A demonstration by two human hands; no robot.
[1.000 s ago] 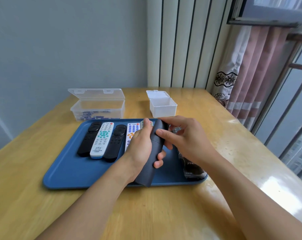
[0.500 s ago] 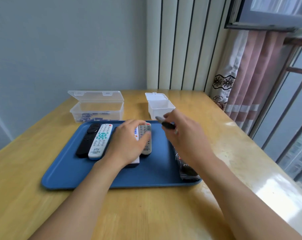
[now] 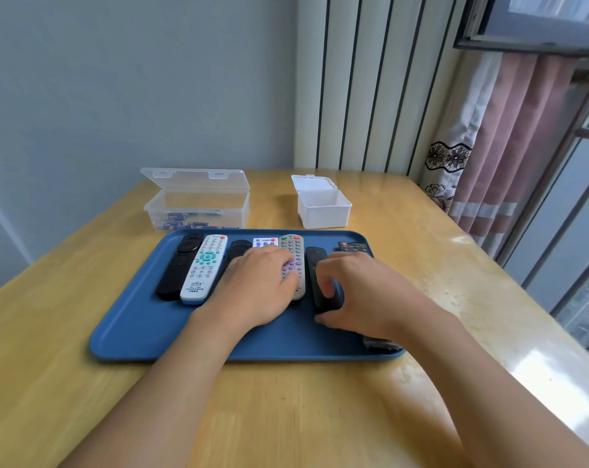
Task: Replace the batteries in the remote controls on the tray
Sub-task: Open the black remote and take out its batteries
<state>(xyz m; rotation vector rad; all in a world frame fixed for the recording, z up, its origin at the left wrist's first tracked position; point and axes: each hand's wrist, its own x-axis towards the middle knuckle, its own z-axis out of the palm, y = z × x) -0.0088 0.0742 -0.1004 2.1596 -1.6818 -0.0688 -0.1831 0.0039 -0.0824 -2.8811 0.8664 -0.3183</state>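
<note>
Filling the lower part of the view, a smooth, glossy wooden table (image 3: 320,400) in warm yellow meets a plain grey wall (image 3: 117,79) at 12 o'clock, with striped vertical panelling (image 3: 370,79) beside it and a pink curtain (image 3: 509,140) with a lace-patterned edge by the window at 2 o'clock.

At the table's centre lies a rectangular blue plastic tray (image 3: 144,329) with rounded corners and a low rim. The remote controls lie side by side along its 12 o'clock half: a slim black remote (image 3: 180,265) at 10 o'clock, a white remote (image 3: 205,268) with teal buttons touching it, another black remote (image 3: 239,249), a small white remote (image 3: 264,242) with purple buttons, a grey remote (image 3: 295,258), a narrow black remote (image 3: 320,278), and a dark remote (image 3: 354,247) at 2 o'clock.

Beyond the tray, at 11 o'clock, a clear plastic box (image 3: 198,204) stands with its hinged lid up and blue-labelled batteries (image 3: 185,222) inside. At 1 o'clock sits a small white translucent box (image 3: 323,206), lid open.

The left hand (image 3: 256,292) lies flat, fingers relaxed, resting across the small white and grey remotes. The right hand (image 3: 364,298) curls its fingers and thumb around the near end of the narrow black remote, gripping it against the tray.
</note>
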